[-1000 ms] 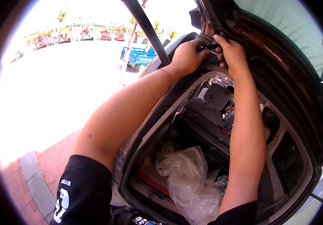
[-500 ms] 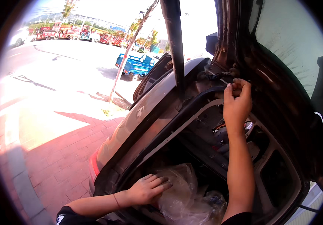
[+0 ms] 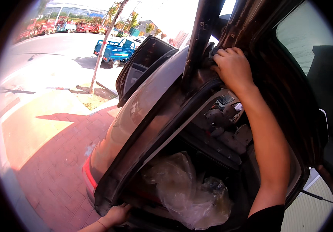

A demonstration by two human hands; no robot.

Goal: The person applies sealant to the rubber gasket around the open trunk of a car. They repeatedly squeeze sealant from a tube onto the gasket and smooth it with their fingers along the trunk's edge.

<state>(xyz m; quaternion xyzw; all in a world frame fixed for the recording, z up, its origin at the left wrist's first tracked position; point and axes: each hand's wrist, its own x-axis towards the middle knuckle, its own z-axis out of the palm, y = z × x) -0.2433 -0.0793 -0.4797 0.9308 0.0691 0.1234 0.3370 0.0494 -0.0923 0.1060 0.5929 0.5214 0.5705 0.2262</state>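
My right hand point(image 3: 233, 67) is raised to the upper corner of the car's trunk opening, beside the hinge of the lifted tailgate point(image 3: 261, 83). Its fingers are curled against something small and dark there that I cannot make out. Low down, my left hand point(image 3: 117, 215) grips the lower edge of the trunk opening point(image 3: 103, 201), with its fingertips partly hidden. Between my arms, a crumpled clear plastic bag point(image 3: 178, 185) lies in the trunk. A black rubber seal point(image 3: 170, 121) runs along the rim of the opening.
A dark tailgate strut point(image 3: 197, 42) crosses above the car's side. Farther forward, a car door point(image 3: 145, 63) stands open. Beyond are a thin tree trunk point(image 3: 100, 58), a blue cargo tricycle point(image 3: 114, 52) and several red vehicles. Red brick paving point(image 3: 62, 170) borders the car.
My right hand has moved from pinching a thin, light strip to the hinge corner. My left hand has come off the plastic bag, down and left to the trunk edge. The view has shifted.
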